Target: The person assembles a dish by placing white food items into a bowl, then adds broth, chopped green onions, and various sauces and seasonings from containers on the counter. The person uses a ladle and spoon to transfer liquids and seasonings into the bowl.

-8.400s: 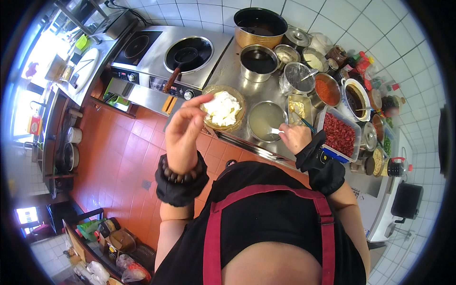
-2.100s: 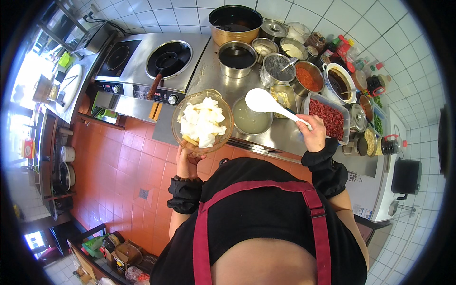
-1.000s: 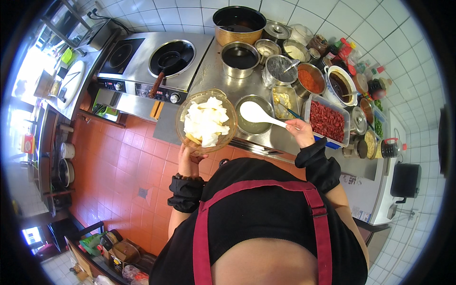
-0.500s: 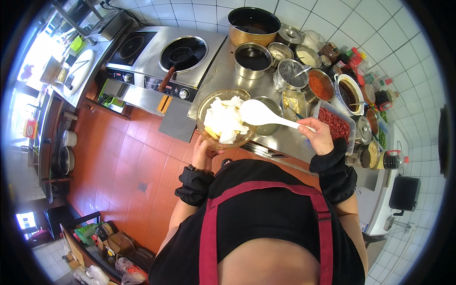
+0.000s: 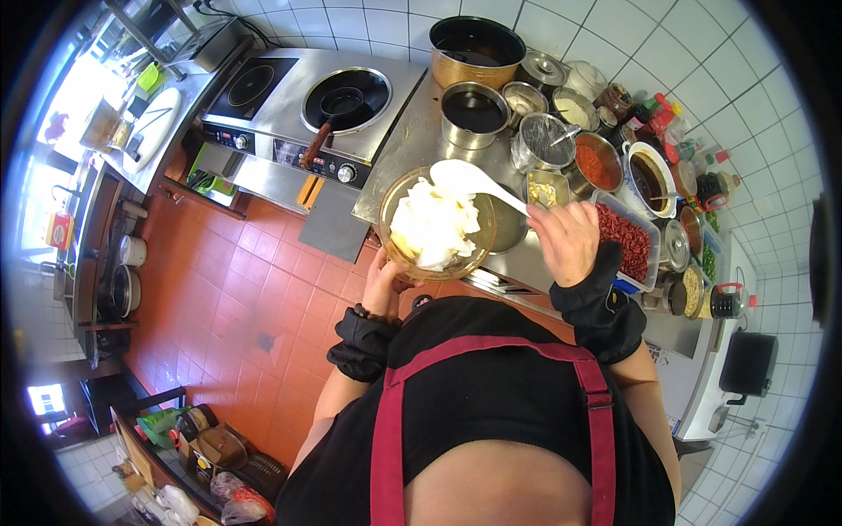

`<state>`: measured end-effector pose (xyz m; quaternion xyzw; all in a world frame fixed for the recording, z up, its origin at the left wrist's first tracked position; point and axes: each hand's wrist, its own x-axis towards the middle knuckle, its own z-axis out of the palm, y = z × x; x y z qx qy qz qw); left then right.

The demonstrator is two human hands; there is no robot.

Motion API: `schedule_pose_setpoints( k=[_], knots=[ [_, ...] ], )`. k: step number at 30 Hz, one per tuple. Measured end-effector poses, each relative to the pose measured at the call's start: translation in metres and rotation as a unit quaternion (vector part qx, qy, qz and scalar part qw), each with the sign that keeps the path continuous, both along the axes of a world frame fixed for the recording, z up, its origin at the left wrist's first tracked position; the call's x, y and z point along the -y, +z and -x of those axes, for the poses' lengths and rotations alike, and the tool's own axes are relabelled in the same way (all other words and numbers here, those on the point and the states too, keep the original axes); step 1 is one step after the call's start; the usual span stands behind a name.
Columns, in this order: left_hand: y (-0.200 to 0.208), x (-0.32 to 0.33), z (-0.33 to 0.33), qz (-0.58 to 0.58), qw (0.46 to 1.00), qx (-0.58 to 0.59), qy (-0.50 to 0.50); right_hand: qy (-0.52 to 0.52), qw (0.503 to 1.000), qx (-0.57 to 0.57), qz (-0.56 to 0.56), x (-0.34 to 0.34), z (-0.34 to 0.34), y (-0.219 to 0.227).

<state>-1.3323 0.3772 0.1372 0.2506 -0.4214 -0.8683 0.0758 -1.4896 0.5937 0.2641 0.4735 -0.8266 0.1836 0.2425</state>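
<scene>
My left hand [image 5: 383, 282] grips the near left rim of a clear, brownish glass bowl [image 5: 484, 252], held up at the counter's front edge. White, soft-looking chunks [image 5: 434, 223] fill the bowl, with a few yellowish pieces among them; I cannot make out what they are. In my right hand [image 5: 568, 241] is the handle of a white serving spoon [image 5: 465, 178]. Its head rests over the far side of the chunks, and the handle slants down to the right across the rim. Behind the bowl's right side, a metal bowl [image 5: 509, 230] is partly hidden.
Right of the bowl stand a tub of dark red chopped food [image 5: 624, 241], a small container of yellowish bits [image 5: 545, 188] and a pot of red sauce [image 5: 598, 164]. Behind are a pot of dark liquid [image 5: 474, 112] and a large pot [image 5: 476, 66]. A wok [image 5: 346, 98] sits on the cooktop at left.
The spoon's head has shifted toward the far side of the bowl, and its handle slants more steeply. My right hand has moved left and slightly away from me. My left hand still holds the bowl.
</scene>
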Motion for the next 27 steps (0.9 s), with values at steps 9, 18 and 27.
schedule_pose_setpoints(
  k=[9,18,27],
  knots=[
    [-0.009,0.008,-0.005,-0.006,0.999,0.009,0.049,-0.105,0.991,0.059,0.052,-0.042,-0.002,-0.019],
    [-0.02,0.019,-0.012,-0.015,0.997,-0.009,0.078,-0.114,0.987,0.111,-0.023,-0.057,0.003,-0.071],
    [-0.019,0.019,-0.015,-0.012,0.997,0.004,0.08,-0.144,0.82,0.524,0.179,-0.078,0.019,-0.093]
  ],
)
